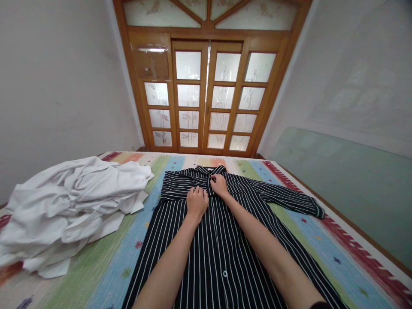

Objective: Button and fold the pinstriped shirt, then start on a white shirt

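Observation:
A black shirt with white stripes [206, 240] lies front up, its collar [210, 169] pointing away from me. Its left-side sleeve [175, 184] is folded across the chest, while the other sleeve [289, 198] stretches out to the right. My left hand [197, 202] is closed on the fabric at the folded sleeve's lower edge, fingers bent downward and tips partly hidden. Just below the collar, my right hand [219, 185] pinches the shirt's cloth near the button line, thumb and forefinger together. A pale button [225, 273] shows lower on the front.
A crumpled heap of white cloth [80, 206] lies to the left on a multicoloured striped bedspread [106, 266]. On the right stands a pale green board [347, 180] along the wall. Wooden doors with glass panes [206, 94] close off the far side.

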`<state>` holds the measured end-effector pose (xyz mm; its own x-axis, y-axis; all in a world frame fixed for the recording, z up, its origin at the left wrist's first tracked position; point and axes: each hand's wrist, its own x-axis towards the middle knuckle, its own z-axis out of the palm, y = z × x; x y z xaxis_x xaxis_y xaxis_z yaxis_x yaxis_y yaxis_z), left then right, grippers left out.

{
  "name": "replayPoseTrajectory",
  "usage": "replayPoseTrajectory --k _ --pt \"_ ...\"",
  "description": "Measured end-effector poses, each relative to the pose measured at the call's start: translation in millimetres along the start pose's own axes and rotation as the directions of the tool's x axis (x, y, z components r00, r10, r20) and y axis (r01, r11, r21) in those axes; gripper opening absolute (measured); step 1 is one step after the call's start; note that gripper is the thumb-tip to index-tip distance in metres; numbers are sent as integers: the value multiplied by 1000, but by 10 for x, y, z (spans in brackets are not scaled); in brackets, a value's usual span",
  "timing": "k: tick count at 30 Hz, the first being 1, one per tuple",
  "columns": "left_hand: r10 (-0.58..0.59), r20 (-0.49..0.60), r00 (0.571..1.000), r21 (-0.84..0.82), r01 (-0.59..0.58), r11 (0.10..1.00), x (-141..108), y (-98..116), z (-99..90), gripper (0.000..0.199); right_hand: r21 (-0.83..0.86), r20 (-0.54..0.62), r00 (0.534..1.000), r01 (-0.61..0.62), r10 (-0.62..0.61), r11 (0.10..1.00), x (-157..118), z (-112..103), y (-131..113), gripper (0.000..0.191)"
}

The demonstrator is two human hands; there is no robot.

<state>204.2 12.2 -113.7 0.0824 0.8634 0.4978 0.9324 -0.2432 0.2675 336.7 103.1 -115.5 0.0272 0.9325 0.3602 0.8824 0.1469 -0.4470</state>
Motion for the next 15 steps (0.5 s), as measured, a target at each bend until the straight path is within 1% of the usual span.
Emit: replayPoseTrajectory --k 2,4,6,8,10,13,15 --pt "-58 23 998 60 57 997 11 -72 18 38 -25 15 1000 0 0 1000 -54 -49 49 29" --pt "-116 91 989 98 107 989 14 -121 35 46 -48 30 1000 -1 3 999 -118 -126 123 27" --pt "-140 161 977 103 125 987 18 -148 37 53 -71 35 999 -12 14 997 -180 -235 226 26" --pt "-139 205 969 99 121 988 27 -165 19 56 -112 23 999 -39 41 993 -233 -379 366 27" --pt "-142 240 960 94 123 988 43 -183 -14 58 -173 -7 997 -82 82 981 -282 -564 545 29" --pt "-144 289 946 82 125 989 72 -227 -60 61 -265 -45 985 -171 165 949 -380 -912 868 33" --pt "-135 312 941 76 117 990 92 -267 -75 62 -327 -76 957 -289 279 900 -478 -1168 1101 35"
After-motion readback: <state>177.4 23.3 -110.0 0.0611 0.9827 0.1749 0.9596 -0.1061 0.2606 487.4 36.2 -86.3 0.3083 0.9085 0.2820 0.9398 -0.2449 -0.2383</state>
